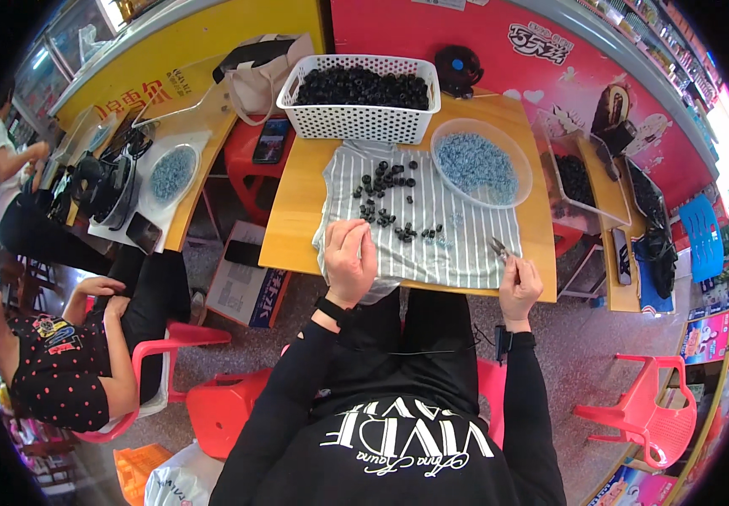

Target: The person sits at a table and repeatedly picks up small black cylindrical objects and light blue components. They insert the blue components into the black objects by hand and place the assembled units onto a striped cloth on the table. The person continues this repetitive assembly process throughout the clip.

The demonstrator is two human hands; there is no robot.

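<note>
My left hand (350, 263) is closed over the near left part of a grey-and-white striped cloth (474, 228). Its fingers are pressed together, and whatever they hold is hidden. Between thumb and fingers of my right hand (519, 291), at the cloth's near right, is a small metal hand tool (498, 246) with a short dark tip; its exact kind is too small to tell. Black ring-shaped plastic parts (385, 181) lie loose on the cloth, beyond my left hand. Closer to me are a few small black pieces (407, 231) and some tiny pale blue pieces (446, 243).
A white perforated basket (360, 125) full of black parts stands at the table's far side. Right of it sits a round clear tub (523, 173) of pale blue pieces. Other people sit or stand at the left, near a side table (183, 215). A red chair (647, 409) stands right.
</note>
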